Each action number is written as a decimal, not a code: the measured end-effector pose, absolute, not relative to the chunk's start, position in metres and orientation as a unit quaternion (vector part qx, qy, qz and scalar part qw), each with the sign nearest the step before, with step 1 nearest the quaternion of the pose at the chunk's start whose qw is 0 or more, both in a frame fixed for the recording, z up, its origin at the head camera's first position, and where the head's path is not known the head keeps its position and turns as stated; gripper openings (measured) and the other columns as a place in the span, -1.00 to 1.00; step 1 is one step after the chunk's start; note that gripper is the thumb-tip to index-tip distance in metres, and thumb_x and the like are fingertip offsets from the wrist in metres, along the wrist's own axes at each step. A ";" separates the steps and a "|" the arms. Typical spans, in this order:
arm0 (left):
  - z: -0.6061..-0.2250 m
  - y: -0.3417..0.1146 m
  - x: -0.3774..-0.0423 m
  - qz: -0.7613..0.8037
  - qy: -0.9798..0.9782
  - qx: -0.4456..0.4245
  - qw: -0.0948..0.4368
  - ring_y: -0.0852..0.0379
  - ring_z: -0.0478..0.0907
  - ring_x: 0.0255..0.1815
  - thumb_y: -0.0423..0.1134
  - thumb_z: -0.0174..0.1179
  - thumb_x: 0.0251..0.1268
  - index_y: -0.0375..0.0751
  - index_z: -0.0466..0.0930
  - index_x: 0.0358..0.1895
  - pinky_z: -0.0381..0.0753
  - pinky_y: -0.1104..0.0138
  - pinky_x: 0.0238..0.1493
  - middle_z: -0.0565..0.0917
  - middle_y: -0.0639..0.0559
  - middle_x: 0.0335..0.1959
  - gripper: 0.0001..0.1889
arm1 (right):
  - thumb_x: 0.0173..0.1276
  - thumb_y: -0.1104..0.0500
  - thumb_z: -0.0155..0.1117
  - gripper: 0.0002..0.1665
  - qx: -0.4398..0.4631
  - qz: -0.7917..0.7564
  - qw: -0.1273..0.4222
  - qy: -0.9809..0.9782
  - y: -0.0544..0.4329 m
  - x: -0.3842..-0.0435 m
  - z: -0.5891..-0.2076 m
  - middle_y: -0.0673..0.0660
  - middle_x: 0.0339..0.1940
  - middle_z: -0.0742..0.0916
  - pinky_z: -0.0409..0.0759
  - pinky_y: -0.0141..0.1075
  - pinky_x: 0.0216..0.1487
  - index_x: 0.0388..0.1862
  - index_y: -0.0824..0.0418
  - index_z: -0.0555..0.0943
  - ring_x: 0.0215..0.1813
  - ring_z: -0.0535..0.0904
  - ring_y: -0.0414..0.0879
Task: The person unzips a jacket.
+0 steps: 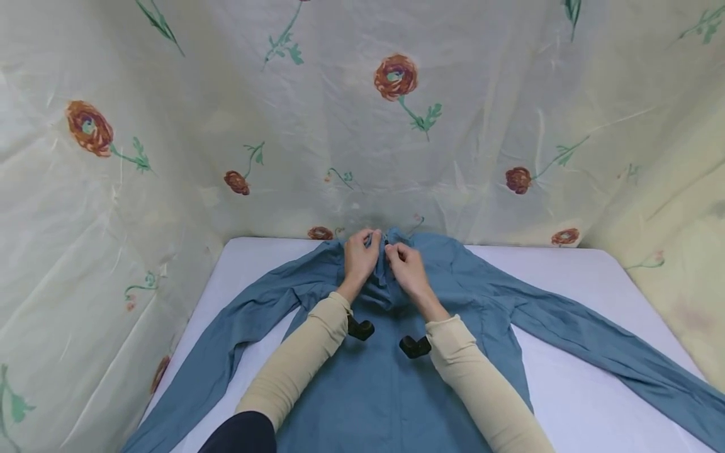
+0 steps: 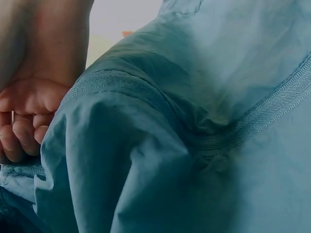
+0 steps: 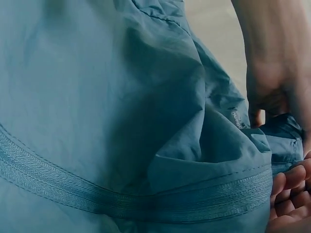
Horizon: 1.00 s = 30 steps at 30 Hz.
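A blue jacket [image 1: 362, 384] lies front up on a white table, sleeves spread to both sides. At its collar, my left hand [image 1: 360, 255] pinches one side of the front opening between thumb and fingers. Close beside it my right hand [image 1: 406, 267] pinches the other side, with a small dark piece at its fingertips. Curled fingers [image 2: 22, 136] show at the edge of the left wrist view, next to bunched cloth. A zipper band [image 3: 121, 204] runs through the fabric in the right wrist view. The jacket's lower hem lies outside the head view.
The white tabletop [image 1: 557, 365] shows on both sides of the jacket. A flowered curtain [image 1: 464, 126] hangs behind the table's far edge and along both sides. Black wrist camera mounts [image 1: 415, 346] sit on the inner forearms, above the jacket.
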<state>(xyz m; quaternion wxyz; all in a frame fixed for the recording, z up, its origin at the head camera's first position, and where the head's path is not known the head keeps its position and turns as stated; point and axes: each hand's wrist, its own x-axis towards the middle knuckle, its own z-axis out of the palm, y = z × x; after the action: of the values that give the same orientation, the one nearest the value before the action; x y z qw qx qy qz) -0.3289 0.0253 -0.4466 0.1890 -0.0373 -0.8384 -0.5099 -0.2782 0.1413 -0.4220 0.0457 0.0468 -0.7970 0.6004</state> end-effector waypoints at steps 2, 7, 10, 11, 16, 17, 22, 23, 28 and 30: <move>-0.447 0.025 -0.328 -0.511 -0.838 -0.038 0.186 -0.01 0.67 -0.13 -0.07 0.08 0.39 -0.11 0.72 -0.20 0.62 0.19 -0.07 0.74 -0.06 -0.19 -0.73 | 0.51 0.11 -0.03 -0.54 0.049 0.602 0.041 -0.796 0.140 -0.270 -0.415 0.01 -0.70 0.43 0.29 -0.38 -0.59 -0.38 0.52 0.49 -0.69 0.30 -0.25; -0.451 0.027 -0.326 -0.513 -0.841 -0.035 0.171 -0.01 0.66 -0.12 -0.09 0.08 0.39 -0.13 0.72 -0.19 0.62 0.17 -0.06 0.74 -0.08 -0.17 -0.74 | 0.53 0.14 -0.06 -0.54 0.044 0.605 0.033 -0.794 0.138 -0.259 -0.412 0.03 -0.68 0.42 0.30 -0.41 -0.57 -0.34 0.57 0.46 -0.67 0.29 -0.24; -0.451 0.028 -0.326 -0.514 -0.843 -0.038 0.157 -0.01 0.64 -0.03 -0.05 0.07 0.40 -0.13 0.71 -0.15 0.61 0.16 0.03 0.73 -0.08 -0.12 -0.71 | 0.52 0.13 -0.06 -0.54 0.034 0.616 0.029 -0.786 0.140 -0.261 -0.418 0.03 -0.68 0.42 0.31 -0.39 -0.58 -0.35 0.56 0.45 -0.67 0.30 -0.20; -0.451 0.029 -0.327 -0.514 -0.843 -0.039 0.155 -0.01 0.63 0.00 -0.04 0.06 0.40 -0.13 0.71 -0.14 0.59 0.16 0.06 0.72 -0.09 -0.10 -0.71 | 0.52 0.12 -0.06 -0.54 0.032 0.620 0.028 -0.784 0.141 -0.263 -0.422 0.03 -0.69 0.43 0.32 -0.39 -0.58 -0.35 0.55 0.45 -0.67 0.30 -0.20; -0.449 0.029 -0.330 -0.522 -0.836 -0.042 0.163 -0.02 0.62 0.03 -0.07 0.07 0.40 -0.15 0.70 -0.17 0.57 0.14 0.10 0.73 -0.09 -0.12 -0.72 | 0.50 0.00 -0.02 -0.51 0.028 0.617 0.035 -0.786 0.145 -0.275 -0.439 0.01 -0.67 0.45 0.34 -0.41 -0.56 -0.37 0.45 0.49 -0.66 0.32 -0.23; -0.449 0.028 -0.331 -0.523 -0.835 -0.042 0.166 -0.02 0.63 0.02 -0.09 0.07 0.40 -0.15 0.71 -0.18 0.57 0.14 0.10 0.73 -0.09 -0.13 -0.73 | 0.50 -0.02 -0.02 -0.50 0.029 0.613 0.037 -0.788 0.144 -0.276 -0.441 0.01 -0.66 0.46 0.35 -0.41 -0.56 -0.37 0.43 0.50 -0.65 0.32 -0.23; -0.448 0.027 -0.334 -0.522 -0.834 -0.049 0.171 -0.03 0.63 0.01 -0.11 0.08 0.40 -0.16 0.71 -0.19 0.58 0.14 0.10 0.73 -0.10 -0.15 -0.74 | 0.50 -0.06 -0.03 -0.49 0.035 0.606 0.048 -0.793 0.143 -0.278 -0.445 0.02 -0.65 0.45 0.34 -0.39 -0.57 -0.39 0.37 0.50 -0.65 0.30 -0.22; -0.448 0.027 -0.334 -0.520 -0.836 -0.050 0.170 -0.02 0.63 0.01 -0.10 0.07 0.41 -0.16 0.71 -0.18 0.58 0.14 0.10 0.73 -0.10 -0.15 -0.73 | 0.50 -0.06 -0.04 -0.50 0.037 0.606 0.049 -0.793 0.143 -0.278 -0.445 0.01 -0.65 0.45 0.33 -0.38 -0.58 -0.39 0.37 0.49 -0.65 0.30 -0.22; -0.447 0.027 -0.336 -0.513 -0.841 -0.050 0.165 0.00 0.63 0.03 -0.06 0.04 0.42 -0.17 0.71 -0.16 0.57 0.17 0.12 0.73 -0.10 -0.13 -0.69 | 0.51 -0.03 -0.04 -0.51 0.043 0.611 0.046 -0.789 0.143 -0.274 -0.442 0.02 -0.68 0.42 0.30 -0.37 -0.59 -0.41 0.36 0.48 -0.65 0.30 -0.18; -0.446 0.027 -0.336 -0.513 -0.841 -0.049 0.164 -0.01 0.63 0.02 -0.07 0.04 0.42 -0.18 0.71 -0.17 0.57 0.16 0.12 0.73 -0.10 -0.14 -0.70 | 0.51 -0.03 -0.04 -0.51 0.045 0.615 0.045 -0.786 0.143 -0.273 -0.441 0.02 -0.69 0.41 0.29 -0.37 -0.59 -0.42 0.36 0.47 -0.66 0.29 -0.17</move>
<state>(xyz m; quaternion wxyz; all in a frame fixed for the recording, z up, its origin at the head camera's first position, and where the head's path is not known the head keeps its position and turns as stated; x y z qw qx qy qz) -0.3361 0.0271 -0.4456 0.1642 -0.0486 -0.8410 -0.5132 -0.2732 0.1434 -0.4410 0.0453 0.0447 -0.7862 0.6147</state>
